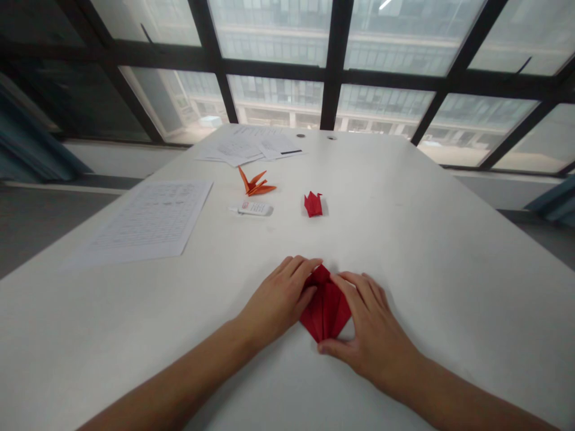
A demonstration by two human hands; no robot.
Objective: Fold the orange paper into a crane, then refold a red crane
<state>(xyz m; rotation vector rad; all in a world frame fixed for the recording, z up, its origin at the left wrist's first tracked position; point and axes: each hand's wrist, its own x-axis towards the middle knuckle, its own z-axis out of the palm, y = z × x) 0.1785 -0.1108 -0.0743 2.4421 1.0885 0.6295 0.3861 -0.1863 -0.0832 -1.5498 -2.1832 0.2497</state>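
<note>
A folded piece of red origami paper [327, 308] lies on the table between my hands, diamond-shaped, with creases running toward its near corner. My left hand [287, 293] grips its upper left side, thumb over the paper and fingers along the far edge. On the other side, my right hand [371, 320] spans the paper, its thumb at the near corner and its fingers along the upper right edge. Part of the paper is hidden beneath my left fingers. Farther off stand a small red origami figure [313, 205] and an orange origami crane [256, 182].
A white glue bottle [254, 208] lies near the orange crane. A printed sheet [148, 218] rests at the left, and more papers [251, 143] are spread at the far end of the white table [426, 251]. Dark-framed windows [335, 66] stand beyond.
</note>
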